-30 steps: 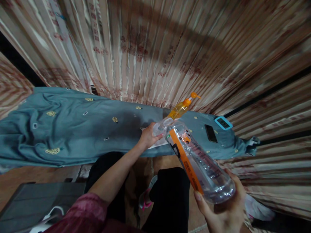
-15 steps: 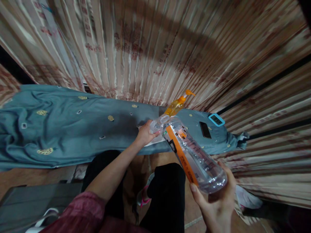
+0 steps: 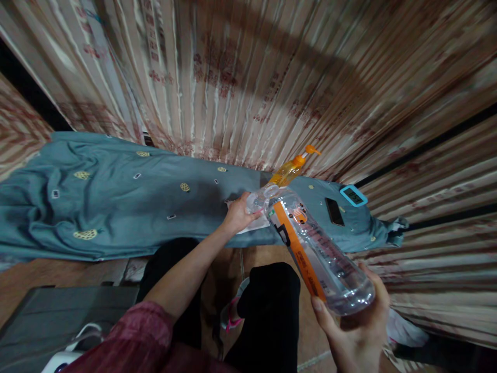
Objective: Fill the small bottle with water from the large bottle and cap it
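Note:
My right hand (image 3: pixel 357 321) is wrapped round the base of a large clear plastic bottle (image 3: pixel 322 254) with an orange and white label. The bottle lies tilted, its neck pointing up and to the left. My left hand (image 3: pixel 237 213) is closed on a small clear plastic container (image 3: pixel 256 201) right at the bottle's neck. Whether the two touch, I cannot tell. Just behind them stands a pump bottle (image 3: pixel 286 172) of yellow liquid with an orange pump head; its lower part is hidden. Something white and flat (image 3: pixel 256 224) lies beneath the left hand.
A teal patterned cloth (image 3: pixel 116 207) covers the long, narrow surface before me. On its right lie a dark phone (image 3: pixel 334 211) and a blue-framed digital clock (image 3: pixel 353 196). Pleated curtains (image 3: pixel 240 77) hang close behind. A grey box-like surface (image 3: pixel 70 316) holds a white device at lower left.
The whole view has shifted a little, so things appear slightly farther right. Both hands keep their hold, and the large bottle stays tilted much the same way.

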`<state>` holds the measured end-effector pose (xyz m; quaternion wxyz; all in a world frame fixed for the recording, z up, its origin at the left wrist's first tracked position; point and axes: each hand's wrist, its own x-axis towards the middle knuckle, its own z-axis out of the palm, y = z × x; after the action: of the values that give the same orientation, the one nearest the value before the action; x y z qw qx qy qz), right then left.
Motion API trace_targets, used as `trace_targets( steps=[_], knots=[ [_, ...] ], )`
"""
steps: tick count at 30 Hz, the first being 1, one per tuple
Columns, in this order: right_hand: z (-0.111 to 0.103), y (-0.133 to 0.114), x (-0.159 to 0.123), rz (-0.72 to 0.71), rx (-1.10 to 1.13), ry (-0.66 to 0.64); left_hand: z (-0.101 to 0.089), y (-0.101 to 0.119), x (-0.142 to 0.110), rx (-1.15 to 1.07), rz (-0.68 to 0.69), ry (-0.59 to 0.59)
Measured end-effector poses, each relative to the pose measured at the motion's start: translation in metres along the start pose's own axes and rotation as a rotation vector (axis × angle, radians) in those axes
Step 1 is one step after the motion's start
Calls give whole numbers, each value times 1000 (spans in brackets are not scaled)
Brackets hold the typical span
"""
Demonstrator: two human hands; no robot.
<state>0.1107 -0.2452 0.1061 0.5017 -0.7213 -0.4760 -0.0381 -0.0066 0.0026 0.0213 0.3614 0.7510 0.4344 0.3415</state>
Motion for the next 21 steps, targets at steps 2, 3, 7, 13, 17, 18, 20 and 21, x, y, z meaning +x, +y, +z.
trace_targets(
  steps=[2,3,7,13,17,18,20,21],
  knots=[
    [-1,2,0,5,-4,0,0,0,0,-8,1,-3],
    [-2,3,0,7,-6,0,0,0,0,-8,1,-6],
    [-4,4,0,-12,-13,7,1,0,0,6,-14,-10],
    [-3,1,1,-49,-49,5,4,-2,0,2,-12,1],
    [-3,-1,2,-62,-40,12,4,-3,0,1,-8,-4],
    [-3,-1,2,-56,-42,-1,4,-3,0,0,-7,-5],
    [-3,0,1,-42,-44,-17,3,-3,0,3,-9,-8],
    [-4,0,1,-33,-43,-18,3,-2,0,7,-13,-9]
  ],
)
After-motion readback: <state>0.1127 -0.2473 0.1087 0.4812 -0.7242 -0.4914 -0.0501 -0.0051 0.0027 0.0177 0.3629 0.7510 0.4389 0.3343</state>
